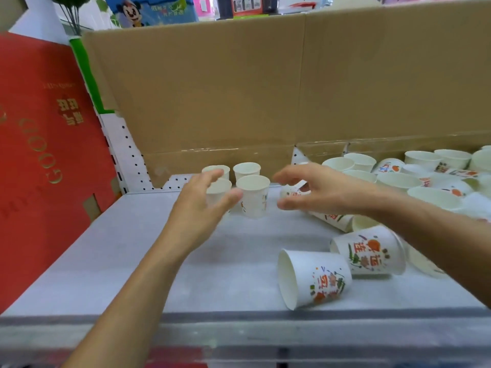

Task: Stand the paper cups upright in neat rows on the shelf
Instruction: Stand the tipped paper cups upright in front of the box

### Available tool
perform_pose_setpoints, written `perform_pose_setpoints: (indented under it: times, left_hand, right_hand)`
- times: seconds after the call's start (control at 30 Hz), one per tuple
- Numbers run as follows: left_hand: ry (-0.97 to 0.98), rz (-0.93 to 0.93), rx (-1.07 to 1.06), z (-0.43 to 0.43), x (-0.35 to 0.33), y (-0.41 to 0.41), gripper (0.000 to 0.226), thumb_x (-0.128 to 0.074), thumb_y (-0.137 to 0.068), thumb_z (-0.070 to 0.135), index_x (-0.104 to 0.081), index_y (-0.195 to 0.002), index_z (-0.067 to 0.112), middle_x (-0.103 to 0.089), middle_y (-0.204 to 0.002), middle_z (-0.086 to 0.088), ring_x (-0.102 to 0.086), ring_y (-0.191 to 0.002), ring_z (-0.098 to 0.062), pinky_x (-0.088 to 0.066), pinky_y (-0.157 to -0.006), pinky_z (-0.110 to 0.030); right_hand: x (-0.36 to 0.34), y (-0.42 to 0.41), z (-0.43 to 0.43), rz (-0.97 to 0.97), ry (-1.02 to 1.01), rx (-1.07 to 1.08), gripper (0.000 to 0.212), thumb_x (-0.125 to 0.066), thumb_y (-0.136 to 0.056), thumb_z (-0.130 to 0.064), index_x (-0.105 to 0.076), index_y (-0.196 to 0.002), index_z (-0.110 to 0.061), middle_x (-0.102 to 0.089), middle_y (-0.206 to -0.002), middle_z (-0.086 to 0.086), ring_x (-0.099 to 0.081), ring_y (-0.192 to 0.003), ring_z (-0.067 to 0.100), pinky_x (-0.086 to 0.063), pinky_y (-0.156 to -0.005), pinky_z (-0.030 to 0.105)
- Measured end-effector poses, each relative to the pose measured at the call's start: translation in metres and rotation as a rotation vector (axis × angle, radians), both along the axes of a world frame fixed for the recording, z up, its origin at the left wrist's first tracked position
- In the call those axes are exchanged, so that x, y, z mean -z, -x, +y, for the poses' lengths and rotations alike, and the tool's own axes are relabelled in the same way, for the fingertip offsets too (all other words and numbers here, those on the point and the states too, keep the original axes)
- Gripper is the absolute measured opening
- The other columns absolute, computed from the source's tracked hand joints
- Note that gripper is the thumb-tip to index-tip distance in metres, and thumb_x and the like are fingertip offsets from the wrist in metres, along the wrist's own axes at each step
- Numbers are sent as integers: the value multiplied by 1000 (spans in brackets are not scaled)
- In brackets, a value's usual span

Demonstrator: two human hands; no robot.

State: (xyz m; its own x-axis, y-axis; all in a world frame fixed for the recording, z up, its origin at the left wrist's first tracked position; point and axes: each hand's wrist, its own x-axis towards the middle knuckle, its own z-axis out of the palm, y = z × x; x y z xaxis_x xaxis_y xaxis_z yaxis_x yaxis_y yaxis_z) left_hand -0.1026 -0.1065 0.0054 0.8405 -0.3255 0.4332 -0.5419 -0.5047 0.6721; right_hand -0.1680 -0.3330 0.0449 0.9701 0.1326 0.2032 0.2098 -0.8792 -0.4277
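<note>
Four paper cups [253,195] stand upright in a small two-by-two block at the back of the grey shelf [119,261], close to the brown cardboard sheet [212,88] that leans along the rear. The front-left cup of the block is partly hidden by the left hand [202,205]. That hand reaches in with its fingers spread wide and nearly straight, the thumb pointing toward the front-right cup. The hidden cup sits in the span between thumb and fingers, but the span is wider than the cup and nothing looks pinched.

The right hand [318,189] hovers just beside the block, fingers and thumb curved into a broad C around a printed cup [293,192] lying on its side. I cannot tell whether they touch it or have hold of it, since the hand covers most of it.

Two more printed cups lie tipped over near the shelf's front edge: one [313,280] with its mouth toward the left, the other [372,253] just behind it, the two touching. Further right a loose heap of cups [398,179] – some upright, some fallen – fills the shelf under the right forearm. A red box [39,155] stands against the left side.
</note>
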Motion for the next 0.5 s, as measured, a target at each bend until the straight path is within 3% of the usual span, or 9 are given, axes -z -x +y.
perform_pose_setpoints:
  times: [0.1, 0.17, 0.3, 0.4, 0.5]
  left_hand:
    - [4, 131, 259, -7, 14, 55, 69, -47, -75, 79, -41, -136, 47, -46, -129, 32, -42, -116, 17, -34, -89, -14]
    - [-66, 213, 360, -11, 22, 79, 79, -46, -65, 88, -33, -136, 56, -42, -131, 38, -39, -116, 22, -35, -89, -13]
    - [-182, 255, 391, -18, 28, 102, 104, -68, -50, 81, -22, -140, 57, -38, -136, 35, -40, -121, 15, -37, -97, -17]
    - [-209, 227, 341, -26, 32, 110, 104, -71, -52, 78, -24, -141, 52, -45, -134, 22, -50, -113, 5, -44, -99, -23]
    - [-159, 223, 245, -34, 35, 116, 92, -63, -53, 74, -31, -136, 48, -52, -122, 17, -56, -95, 1, -49, -77, -14]
  right_hand:
    - [-7, 48, -21, 132, 65, -57, 52, -69, -80, -46, -51, -129, -40, -51, -121, -30, -46, -103, -21, -41, -81, 3]
    - [-8, 75, -36, 218, 117, -54, 63, -71, -75, -52, -44, -132, -49, -43, -125, -34, -42, -102, -23, -37, -79, 3]
    - [1, 106, -58, 294, 331, 37, 88, -76, -69, -55, -23, -139, -54, -30, -144, -20, -35, -127, 4, -28, -112, 32]
    - [13, 117, -62, 249, 487, 67, 95, -72, -73, -52, -9, -144, -49, -26, -148, -15, -28, -128, 8, -24, -113, 31]
    - [25, 120, -62, 146, 594, 68, 89, -63, -81, -52, -5, -147, -42, -25, -151, -13, -29, -125, 8, -22, -109, 27]
